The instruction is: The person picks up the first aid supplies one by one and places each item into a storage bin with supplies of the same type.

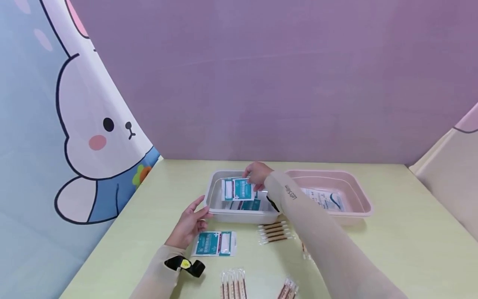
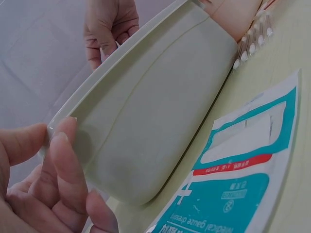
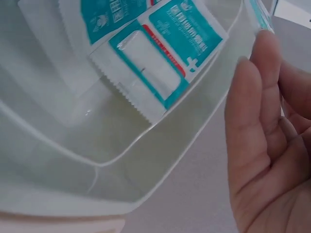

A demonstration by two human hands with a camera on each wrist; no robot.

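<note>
A white plastic bin (image 1: 213, 187) sits mid-table with several teal gauze packets (image 3: 160, 53) lying in it. My left hand (image 1: 203, 209) holds the bin's near left corner, with the rim (image 2: 146, 53) between thumb and fingers (image 2: 60, 145). My right hand (image 1: 251, 179) reaches over the bin and pinches one teal and white gauze packet (image 1: 236, 189) by its edge, above the others. In the right wrist view only a sliver of that packet (image 3: 260, 12) shows past my fingertips (image 3: 252, 82). Another gauze packet (image 1: 215, 243) lies flat on the table by my left hand.
A pink bin (image 1: 356, 190) stands right of the white one with a white packet (image 1: 325, 199) inside. Wrapped cotton swabs (image 1: 274, 232) lie in front of the bins, and more swabs (image 1: 233, 284) sit near the table's front edge. Cloth backdrops enclose the yellow-green table (image 1: 403, 245).
</note>
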